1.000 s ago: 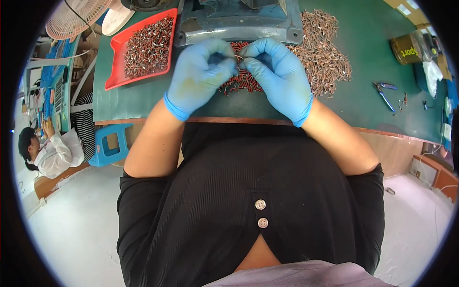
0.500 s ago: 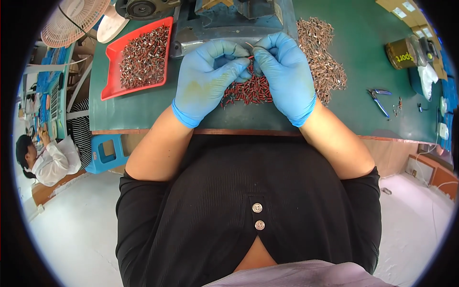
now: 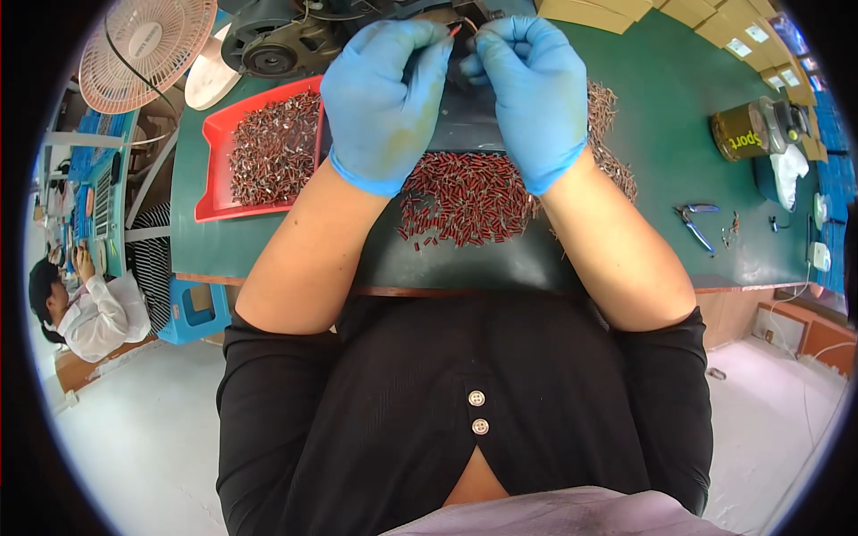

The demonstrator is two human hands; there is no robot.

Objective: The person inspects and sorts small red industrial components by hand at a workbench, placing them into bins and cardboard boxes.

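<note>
Both my hands wear blue gloves and are raised in front of a dark machine [image 3: 469, 132]. My left hand [image 3: 384, 112] pinches a small red piece [image 3: 456, 29] between thumb and forefinger. Close beside it, my right hand [image 3: 542, 112] pinches a thin copper-coloured wire piece [image 3: 471, 25]; whether the two pieces touch I cannot tell. Below the hands lies a loose pile of small red cylindrical parts [image 3: 469, 201] with metal ends. A heap of copper-coloured pieces [image 3: 611, 165] is partly hidden behind my right hand and forearm.
Left of my hands a red tray [image 3: 214, 174] holds many small metal-and-red parts. Beyond it are a motor [image 3: 271, 59] and a fan [image 3: 147, 45]. Blue-handled pliers [image 3: 697, 228], a jar [image 3: 740, 132] and cardboard boxes [image 3: 751, 45] are right. A person [image 3: 103, 308] sits far left.
Both hands have moved up and away from me, from over the red pile to the machine, still pinching the small pieces. The view has tilted, so the table sits lower and more red parts show.
</note>
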